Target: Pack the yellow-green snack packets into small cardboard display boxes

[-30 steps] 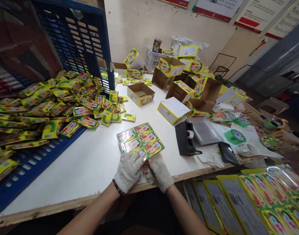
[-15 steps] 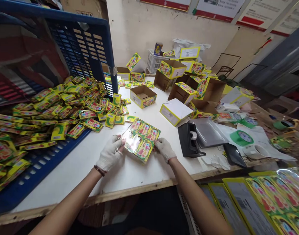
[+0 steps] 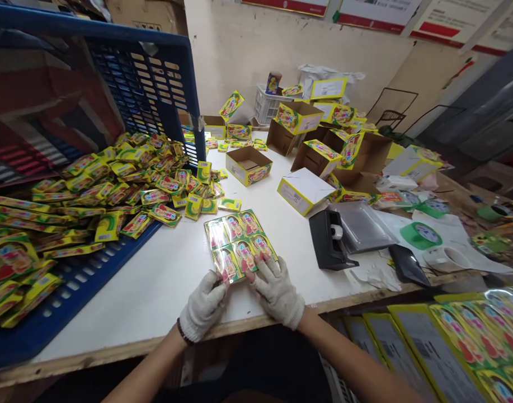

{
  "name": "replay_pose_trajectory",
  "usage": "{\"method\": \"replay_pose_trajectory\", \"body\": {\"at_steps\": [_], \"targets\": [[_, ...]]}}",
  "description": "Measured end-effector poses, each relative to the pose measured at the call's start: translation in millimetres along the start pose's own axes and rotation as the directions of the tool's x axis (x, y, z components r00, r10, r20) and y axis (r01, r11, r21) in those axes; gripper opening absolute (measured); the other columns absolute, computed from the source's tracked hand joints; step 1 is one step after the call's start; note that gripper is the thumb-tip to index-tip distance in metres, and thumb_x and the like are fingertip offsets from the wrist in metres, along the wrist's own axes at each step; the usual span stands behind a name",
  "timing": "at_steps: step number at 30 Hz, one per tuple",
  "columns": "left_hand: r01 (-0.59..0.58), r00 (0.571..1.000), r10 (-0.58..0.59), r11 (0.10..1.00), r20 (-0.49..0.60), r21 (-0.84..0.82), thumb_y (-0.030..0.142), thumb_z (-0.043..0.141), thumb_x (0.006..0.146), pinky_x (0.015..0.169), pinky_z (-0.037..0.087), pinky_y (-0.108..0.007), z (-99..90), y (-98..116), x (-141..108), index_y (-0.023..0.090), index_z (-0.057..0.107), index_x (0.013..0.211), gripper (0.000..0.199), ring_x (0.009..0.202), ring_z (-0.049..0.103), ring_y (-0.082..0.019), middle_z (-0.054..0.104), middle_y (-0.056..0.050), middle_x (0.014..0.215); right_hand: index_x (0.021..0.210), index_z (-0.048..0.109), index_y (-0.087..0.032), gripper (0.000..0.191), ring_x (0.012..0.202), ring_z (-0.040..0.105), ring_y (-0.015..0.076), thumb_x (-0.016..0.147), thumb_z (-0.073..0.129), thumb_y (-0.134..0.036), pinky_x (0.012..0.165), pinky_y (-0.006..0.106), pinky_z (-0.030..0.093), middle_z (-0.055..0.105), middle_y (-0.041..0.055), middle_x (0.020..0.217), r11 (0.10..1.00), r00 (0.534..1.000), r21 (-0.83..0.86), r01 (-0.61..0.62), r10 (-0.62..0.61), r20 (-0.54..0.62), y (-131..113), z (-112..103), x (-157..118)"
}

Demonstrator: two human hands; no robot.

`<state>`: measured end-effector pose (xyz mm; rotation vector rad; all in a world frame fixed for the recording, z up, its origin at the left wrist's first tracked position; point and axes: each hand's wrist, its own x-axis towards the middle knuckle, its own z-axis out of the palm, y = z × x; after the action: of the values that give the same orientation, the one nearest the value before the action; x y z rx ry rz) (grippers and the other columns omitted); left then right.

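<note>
A flat pack of small boxes (image 3: 235,238), yellow and green with fruit pictures, lies on the white table under a glossy clear film. My left hand (image 3: 203,307), in a white glove with bare fingertips, pinches its near left corner. At the near right edge, my right hand (image 3: 280,292), gloved the same way, has fingers over the top and the thumb against the side. Just beyond the pack lies a loose small box (image 3: 230,204). A black tape dispenser (image 3: 328,243) stands to the right of my right hand.
On the left, a blue crate (image 3: 193,84) lies tipped over with many small boxes (image 3: 113,179) spilling out. Open cartons (image 3: 248,167) are piled at the back. Clear plastic trays (image 3: 363,226) and green tape rolls (image 3: 420,235) lie right. Filled cartons (image 3: 424,347) stand lower right.
The pack has turned and come down flatter on the table. Both hands have moved from its left and right sides to its near edge, closer to my body.
</note>
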<state>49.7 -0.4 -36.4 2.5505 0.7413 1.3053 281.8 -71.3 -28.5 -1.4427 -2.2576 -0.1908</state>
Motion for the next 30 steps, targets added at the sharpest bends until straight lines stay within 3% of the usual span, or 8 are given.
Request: {"method": "replay_pose_trajectory", "body": {"at_steps": [2, 4, 8, 10, 16, 22, 27, 30], "targets": [[-0.021, 1.000, 0.022, 1.000, 0.020, -0.020, 0.010, 0.050, 0.087, 0.065, 0.053, -0.022, -4.0, -2, 0, 0.020, 0.064, 0.096, 0.019, 0.080, 0.059, -0.013, 0.058, -0.007, 0.096, 0.138, 0.049, -0.026, 0.055, 0.137, 0.037, 0.0290, 0.084, 0.050, -0.015, 0.107, 0.053, 0.034, 0.050, 0.0126, 0.143, 0.993, 0.995, 0.093, -0.066, 0.072, -0.069, 15, -14, -11], [0.029, 0.999, -0.025, 0.997, 0.048, -0.075, 0.013, 0.053, 0.087, 0.067, 0.053, -0.023, -7.0, -2, 3, 0.019, 0.064, 0.091, 0.013, 0.081, 0.058, -0.014, 0.058, -0.007, 0.095, 0.128, 0.057, -0.021, 0.043, 0.124, 0.051, 0.0260, 0.087, 0.046, -0.019, 0.102, 0.046, 0.042, 0.059, 0.0145, 0.130, 0.944, 0.925, 0.163, -0.286, 0.317, -0.210, 45, -39, -26], [0.181, 0.984, -0.179, 0.973, 0.025, -0.144, 0.014, 0.055, 0.087, 0.073, 0.052, -0.028, 0.0, 1, 14, 0.019, 0.061, 0.082, 0.010, 0.083, 0.057, -0.015, 0.057, -0.005, 0.088, 0.099, 0.069, -0.016, 0.032, 0.100, 0.059, 0.0304, 0.081, 0.050, -0.035, 0.093, 0.048, 0.043, 0.067, 0.0160, 0.101, 0.475, 0.386, 0.280, -0.834, 0.866, -0.319, 115, -98, -64], [0.196, 0.979, -0.202, 0.970, -0.030, -0.142, 0.014, 0.055, 0.087, 0.076, 0.053, -0.030, 9.9, 6, 20, 0.020, 0.061, 0.086, 0.008, 0.085, 0.058, -0.016, 0.058, -0.005, 0.090, 0.082, 0.071, -0.018, 0.029, 0.090, 0.060, 0.0300, 0.077, 0.050, -0.038, 0.086, 0.046, 0.045, 0.069, 0.0138, 0.087, 0.345, 0.281, 0.313, -0.885, 0.931, -0.231, 140, -115, -76], [0.175, 0.979, -0.183, 0.980, -0.088, -0.098, 0.011, 0.051, 0.087, 0.072, 0.051, -0.029, 30.9, 17, 26, 0.019, 0.060, 0.082, 0.013, 0.080, 0.056, -0.016, 0.056, -0.004, 0.085, 0.060, 0.067, -0.024, 0.016, 0.082, 0.063, 0.0244, 0.066, 0.063, -0.038, 0.080, 0.036, 0.046, 0.070, 0.0052, 0.075, 0.285, 0.267, 0.413, -0.865, 0.958, -0.101, 157, -108, -71], [0.118, 0.992, -0.121, 0.990, -0.039, -0.078, 0.013, 0.054, 0.087, 0.075, 0.050, -0.028, 25.3, 16, 28, 0.020, 0.060, 0.085, 0.010, 0.085, 0.057, -0.017, 0.056, -0.005, 0.089, 0.068, 0.067, -0.021, 0.025, 0.087, 0.059, 0.0246, 0.064, 0.063, -0.046, 0.082, 0.036, 0.044, 0.069, 0.0047, 0.078, 0.240, 0.180, 0.517, -0.822, 0.970, -0.163, 124, -116, -84], [0.154, 0.988, -0.154, 0.987, 0.008, -0.055, 0.014, 0.052, 0.088, 0.067, 0.048, -0.026, 23.0, 16, 37, 0.020, 0.054, 0.077, 0.013, 0.075, 0.054, -0.015, 0.052, -0.002, 0.081, 0.063, 0.061, -0.021, 0.033, 0.065, 0.055, 0.0183, 0.063, 0.063, -0.054, 0.062, 0.031, 0.044, 0.061, 0.0011, 0.062, 0.102, 0.063, 0.611, -0.785, 0.994, -0.085, 96, -99, -101], [0.102, 0.994, -0.103, 0.995, -0.042, -0.022, 0.011, 0.051, 0.086, 0.068, 0.049, -0.026, 23.5, 18, 40, 0.021, 0.056, 0.080, 0.012, 0.077, 0.055, -0.016, 0.055, -0.003, 0.084, 0.062, 0.055, -0.022, 0.036, 0.050, 0.049, 0.0148, 0.063, 0.060, -0.058, 0.049, 0.028, 0.041, 0.055, -0.0011, 0.053, 0.046, 0.052, 0.675, -0.736, 0.999, -0.011, 95, -82, -104]]}}
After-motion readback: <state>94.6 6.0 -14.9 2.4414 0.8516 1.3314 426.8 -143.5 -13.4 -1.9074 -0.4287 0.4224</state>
